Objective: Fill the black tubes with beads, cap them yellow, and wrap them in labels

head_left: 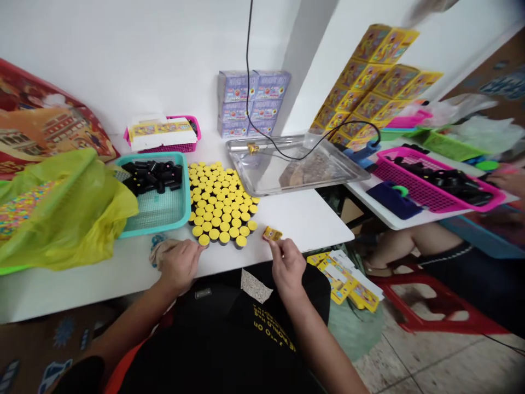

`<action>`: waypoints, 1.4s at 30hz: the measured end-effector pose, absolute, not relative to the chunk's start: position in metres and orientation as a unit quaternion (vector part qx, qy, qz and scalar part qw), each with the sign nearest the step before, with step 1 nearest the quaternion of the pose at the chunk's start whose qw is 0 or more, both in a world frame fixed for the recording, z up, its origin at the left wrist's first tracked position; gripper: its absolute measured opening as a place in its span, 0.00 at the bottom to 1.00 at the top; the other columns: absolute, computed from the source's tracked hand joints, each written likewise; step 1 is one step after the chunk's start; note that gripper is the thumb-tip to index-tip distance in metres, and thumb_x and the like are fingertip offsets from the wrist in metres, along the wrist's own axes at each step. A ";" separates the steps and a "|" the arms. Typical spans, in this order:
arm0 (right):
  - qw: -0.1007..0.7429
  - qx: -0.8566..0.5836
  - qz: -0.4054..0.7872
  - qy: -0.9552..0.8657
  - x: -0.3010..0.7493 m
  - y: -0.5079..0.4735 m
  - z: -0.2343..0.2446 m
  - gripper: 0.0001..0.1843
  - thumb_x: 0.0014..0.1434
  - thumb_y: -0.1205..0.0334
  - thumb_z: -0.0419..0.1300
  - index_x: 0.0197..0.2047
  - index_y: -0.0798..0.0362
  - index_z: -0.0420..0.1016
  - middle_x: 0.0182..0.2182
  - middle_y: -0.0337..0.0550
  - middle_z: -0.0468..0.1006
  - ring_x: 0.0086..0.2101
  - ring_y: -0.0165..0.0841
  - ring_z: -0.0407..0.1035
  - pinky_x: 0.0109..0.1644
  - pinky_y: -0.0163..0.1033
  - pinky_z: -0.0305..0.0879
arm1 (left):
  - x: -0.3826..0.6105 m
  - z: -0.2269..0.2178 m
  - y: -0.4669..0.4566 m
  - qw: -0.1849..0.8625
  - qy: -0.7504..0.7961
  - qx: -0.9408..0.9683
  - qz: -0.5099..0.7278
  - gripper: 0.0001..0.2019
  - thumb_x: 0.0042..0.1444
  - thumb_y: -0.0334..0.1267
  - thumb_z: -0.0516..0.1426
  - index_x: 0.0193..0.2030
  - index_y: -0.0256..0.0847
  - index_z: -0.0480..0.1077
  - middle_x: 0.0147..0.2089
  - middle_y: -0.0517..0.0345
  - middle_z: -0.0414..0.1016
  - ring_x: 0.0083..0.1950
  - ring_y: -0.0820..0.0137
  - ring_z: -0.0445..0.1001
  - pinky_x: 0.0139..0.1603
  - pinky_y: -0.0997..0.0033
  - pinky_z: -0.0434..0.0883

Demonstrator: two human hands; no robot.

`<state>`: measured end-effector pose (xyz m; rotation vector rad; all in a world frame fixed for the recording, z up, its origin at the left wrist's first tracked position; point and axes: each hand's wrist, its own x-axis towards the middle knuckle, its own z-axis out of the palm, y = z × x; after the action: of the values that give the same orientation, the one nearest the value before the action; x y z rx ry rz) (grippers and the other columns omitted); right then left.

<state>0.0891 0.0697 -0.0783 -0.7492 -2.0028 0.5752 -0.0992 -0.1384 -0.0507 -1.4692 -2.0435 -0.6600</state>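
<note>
In the head view, my right hand (287, 268) pinches a small yellow printed carton (273, 234) between its fingers, just right of a tight cluster of small black pots with yellow lids (221, 205). These stand on a white table (303, 221). My left hand (178, 265) rests on the table, its fingertips almost touching the cluster's lower edge. A crumpled tan cloth (159, 250) lies under the heel of that hand, and a small blue object (157, 242) sits behind it.
A teal basket (151, 219) holds black pots without lids, and a yellow plastic bag (69, 210) lies to its left. A steel tray (295, 167), a cable and stacked cartons stand behind. Flattened yellow cartons (340, 279) lie right of my lap. A person's leg (418, 246) and a pink basket (438, 183) are at right.
</note>
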 end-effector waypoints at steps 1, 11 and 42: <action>0.432 -0.293 0.253 -0.815 0.091 0.059 -0.082 0.17 0.68 0.53 0.55 0.28 0.51 0.68 0.23 0.37 0.68 0.25 0.30 0.63 0.31 0.36 0.61 | -0.102 -0.051 -0.140 0.288 -0.764 -0.531 -0.225 0.16 0.67 0.36 0.53 0.25 0.39 0.68 0.23 0.59 0.66 0.26 0.70 0.66 0.30 0.66 0.60; 0.300 -0.266 0.438 -0.804 0.104 0.023 -0.097 0.23 0.65 0.49 0.58 0.22 0.52 0.67 0.18 0.35 0.64 0.22 0.29 0.60 0.27 0.35 0.57 | -0.127 -0.085 -0.173 0.256 -0.793 -0.541 -0.115 0.12 0.67 0.39 0.52 0.40 0.40 0.77 0.32 0.53 0.72 0.40 0.60 0.70 0.46 0.59 0.66; 0.232 -0.318 0.195 -0.898 0.128 0.016 -0.174 0.25 0.68 0.45 0.48 0.25 0.48 0.68 0.25 0.43 0.72 0.26 0.34 0.66 0.31 0.39 0.61 | -0.137 -0.086 -0.153 0.223 -0.761 -0.564 -0.230 0.21 0.65 0.44 0.55 0.21 0.43 0.61 0.21 0.57 0.66 0.28 0.64 0.66 0.32 0.60 0.63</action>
<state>0.1281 0.0155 -0.1737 -0.8735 -2.4692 0.5357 -0.1367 -0.1530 -0.0861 -1.5583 -2.1006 -0.6364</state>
